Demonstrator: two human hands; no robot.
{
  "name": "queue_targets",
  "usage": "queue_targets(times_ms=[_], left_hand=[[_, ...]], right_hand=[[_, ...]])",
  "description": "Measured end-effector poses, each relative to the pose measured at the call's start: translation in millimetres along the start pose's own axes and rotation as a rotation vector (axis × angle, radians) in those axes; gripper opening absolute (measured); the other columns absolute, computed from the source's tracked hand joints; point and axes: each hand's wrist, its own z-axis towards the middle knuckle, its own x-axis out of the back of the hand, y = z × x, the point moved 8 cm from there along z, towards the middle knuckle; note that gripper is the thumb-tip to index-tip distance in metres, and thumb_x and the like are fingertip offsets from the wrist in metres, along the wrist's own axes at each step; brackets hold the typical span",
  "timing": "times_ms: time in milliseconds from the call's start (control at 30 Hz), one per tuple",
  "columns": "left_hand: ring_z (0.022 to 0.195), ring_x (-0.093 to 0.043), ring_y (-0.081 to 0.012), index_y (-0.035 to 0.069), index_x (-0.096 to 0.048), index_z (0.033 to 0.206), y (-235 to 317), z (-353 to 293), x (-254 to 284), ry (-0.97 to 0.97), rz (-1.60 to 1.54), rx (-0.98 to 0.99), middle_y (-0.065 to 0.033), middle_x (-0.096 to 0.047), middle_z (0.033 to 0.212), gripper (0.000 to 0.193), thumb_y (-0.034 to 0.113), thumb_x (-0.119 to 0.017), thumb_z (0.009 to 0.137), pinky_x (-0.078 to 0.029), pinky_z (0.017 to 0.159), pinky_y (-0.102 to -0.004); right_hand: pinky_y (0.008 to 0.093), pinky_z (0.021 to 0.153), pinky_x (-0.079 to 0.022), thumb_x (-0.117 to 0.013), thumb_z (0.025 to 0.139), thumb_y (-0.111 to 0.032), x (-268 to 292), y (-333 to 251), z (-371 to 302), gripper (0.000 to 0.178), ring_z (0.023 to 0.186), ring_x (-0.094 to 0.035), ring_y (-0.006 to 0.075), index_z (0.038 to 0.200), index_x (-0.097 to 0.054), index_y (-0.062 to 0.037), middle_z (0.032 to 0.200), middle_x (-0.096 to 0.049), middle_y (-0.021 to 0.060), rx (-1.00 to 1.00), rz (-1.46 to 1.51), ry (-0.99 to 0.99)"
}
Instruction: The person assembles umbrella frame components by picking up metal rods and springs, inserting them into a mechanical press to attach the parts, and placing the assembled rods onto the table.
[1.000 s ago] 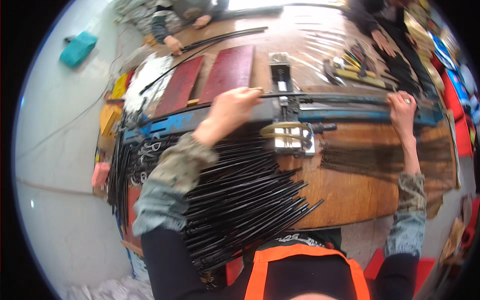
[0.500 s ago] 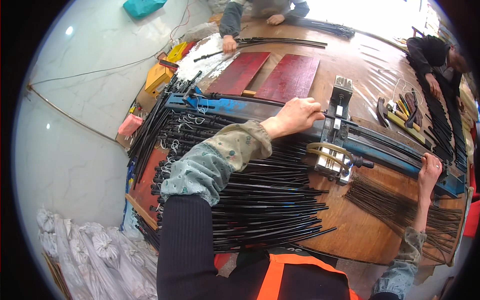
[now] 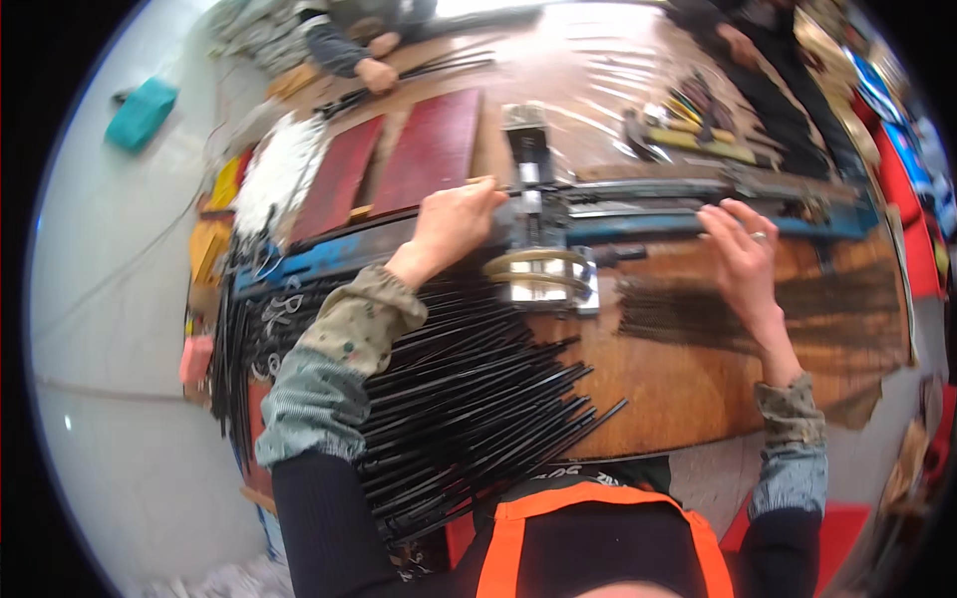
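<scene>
A long blue metal rail point(image 3: 349, 249) lies across the bench, with an upright silver-and-black clamp unit point(image 3: 529, 174) on it. My left hand point(image 3: 454, 224) is closed at the left of this clamp, its fingertips pinching a thin black rod that runs toward it. My right hand point(image 3: 743, 254), with a ring on one finger, hangs over the rail's right part, its fingers loosely curved and apart; motion blurs its fingertips. A yellowish hose point(image 3: 538, 261) loops at the clamp's front. Below my left forearm lies a heap of black rods point(image 3: 469, 389).
Two dark red boards point(image 3: 424, 149) lie behind the rail. Hand tools point(image 3: 698, 140) sit at the back right, and a bundle of thin brown springs or rods point(image 3: 678, 309) in front of the rail. Two other people work across the bench, one hand point(image 3: 377, 76) on black rods.
My view has turned, so the bench appears shifted left. My right hand has moved left along the rail, away from its right end. My left hand stays beside the clamp.
</scene>
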Motion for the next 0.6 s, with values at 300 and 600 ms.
queue_targets(times_ms=[300, 600], left_hand=[[0.076, -0.064, -0.0419, 0.011, -0.065, 0.108, -3, 4, -17, -0.115, 0.067, 0.067, -0.0198, -0.066, 0.079, 0.024, 0.03, -0.055, 0.098, -0.048, 0.063, -0.0517], [0.068, -0.065, -0.037, 0.009, -0.056, 0.082, 10, 2, -7, 0.132, 0.067, -0.122, -0.015, -0.065, 0.073, 0.019, 0.023, -0.058, 0.095, -0.05, 0.057, -0.0467]], right_hand=[[0.0354, 0.08, -0.036, -0.067, 0.09, -0.017, -1, -40, -20, 0.025, 0.092, -0.057, 0.0228, 0.113, -0.069, -0.006, 0.093, -0.067, 0.0024, -0.097, 0.209, -0.032], [0.0341, 0.075, -0.05, -0.059, 0.09, 0.003, -66, -48, 2, 0.024, 0.083, -0.063, 0.0234, 0.113, -0.062, -0.0004, 0.096, -0.065, 0.013, -0.253, 0.835, -0.158]])
